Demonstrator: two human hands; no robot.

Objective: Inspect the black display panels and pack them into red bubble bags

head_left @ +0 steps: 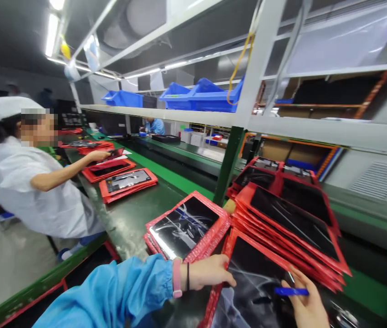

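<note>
A black glossy screen panel (248, 282) on a red bubble-wrap sleeve lies right in front of me, tilted in view. My left hand (210, 272), with a pink band at the wrist, grips its left edge, thumb over the glass. At the panel's right side is my right hand (304, 298), its fingers closed around a slim blue pen-like stick (291, 291); its fingertips are close to the panel's edge. Just beyond my left hand, another panel (186, 225) with pale reflections rests on a stack of red sleeves.
A tall pile of panels in red sleeves (292, 223) stands at right, beside a green post (229, 164). Blue bins (200, 94) sit on the shelf above. At left, a co-worker (36, 182) in a white cap handles panels along the green bench (125, 223).
</note>
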